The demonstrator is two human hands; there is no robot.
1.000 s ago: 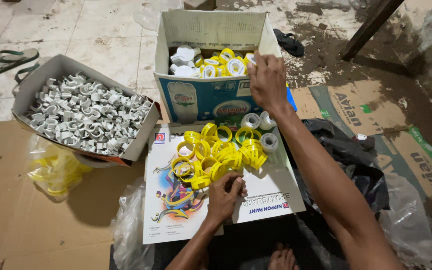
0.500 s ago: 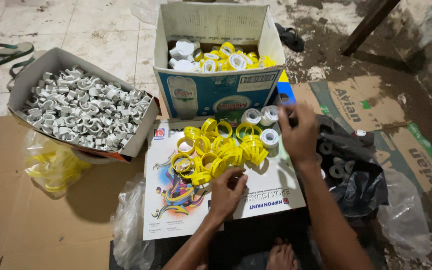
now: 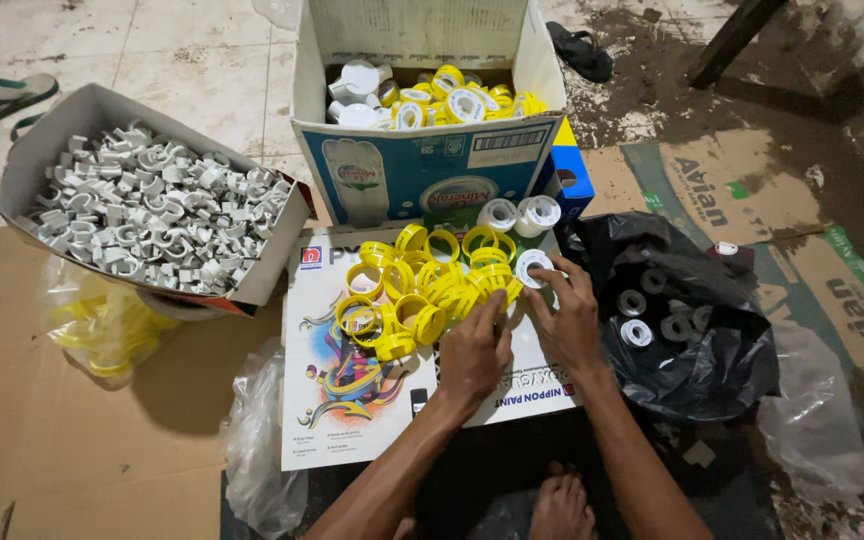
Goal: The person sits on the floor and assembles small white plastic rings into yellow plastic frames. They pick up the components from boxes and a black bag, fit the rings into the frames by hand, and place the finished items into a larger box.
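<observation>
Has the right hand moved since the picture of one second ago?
Yes. The right hand has come back from the tall carton toward the person, and is now at the yellow rings, beside the left hand.

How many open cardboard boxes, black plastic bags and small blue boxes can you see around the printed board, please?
Open cardboard boxes: 2
Black plastic bag: 1
Small blue box: 1
Total: 4
</observation>
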